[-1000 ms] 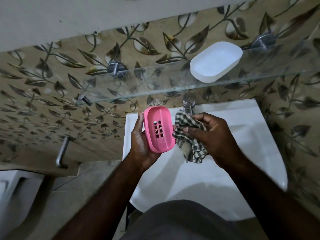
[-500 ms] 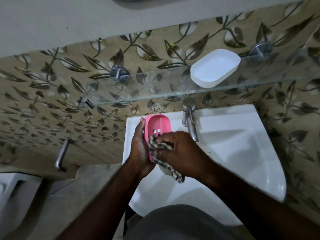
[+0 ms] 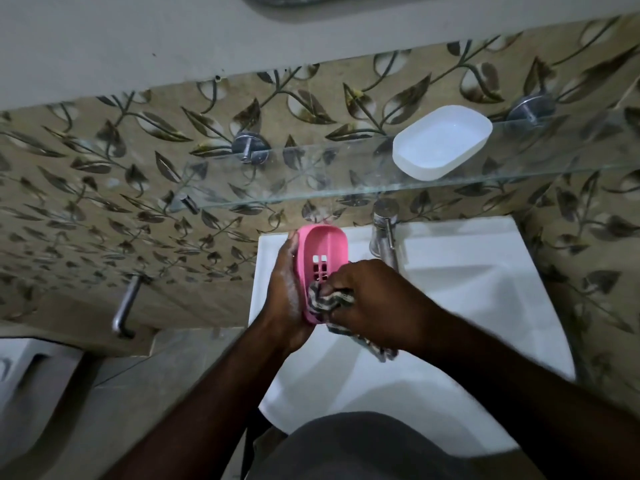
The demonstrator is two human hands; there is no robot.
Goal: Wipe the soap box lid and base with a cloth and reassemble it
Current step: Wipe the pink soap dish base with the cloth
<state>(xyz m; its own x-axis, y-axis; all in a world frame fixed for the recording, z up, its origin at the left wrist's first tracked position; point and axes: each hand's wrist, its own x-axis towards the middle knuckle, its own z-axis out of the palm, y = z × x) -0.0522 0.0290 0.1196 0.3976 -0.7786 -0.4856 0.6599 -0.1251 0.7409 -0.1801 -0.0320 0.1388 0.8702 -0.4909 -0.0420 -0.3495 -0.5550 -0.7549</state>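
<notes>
The left hand (image 3: pixel 287 292) holds the pink soap box base (image 3: pixel 323 252) upright over the white basin (image 3: pixel 467 306), gripping it along its left edge with the open, slotted side facing the person. The right hand (image 3: pixel 367 299) is clenched around a checked cloth (image 3: pixel 329 301), bunched and pushed into the lower end of the base; a loose tail of it hangs below the hand.

A second ago the cloth was held clear, just beside the base, with the whole inner face showing. Now the cloth is inside the tray and covers its lower part, and only the top row of drain slots shows above the knuckles. Both hands have also dropped lower over the basin, close to the tap (image 3: pixel 384 233).

Judgement: wiping of the base is under way and not finished; the upper half of the inner face has yet to be covered by the cloth.

The white lid (image 3: pixel 441 147) lies open side up on the glass shelf (image 3: pixel 277 192), well apart from the hands. Whether it has been wiped cannot be told from here. Reassembly has not begun, as the two parts remain separate.

Risk noted: the base is held by one edge only, so firm pressure from the cloth could twist it out of the grip.
</notes>
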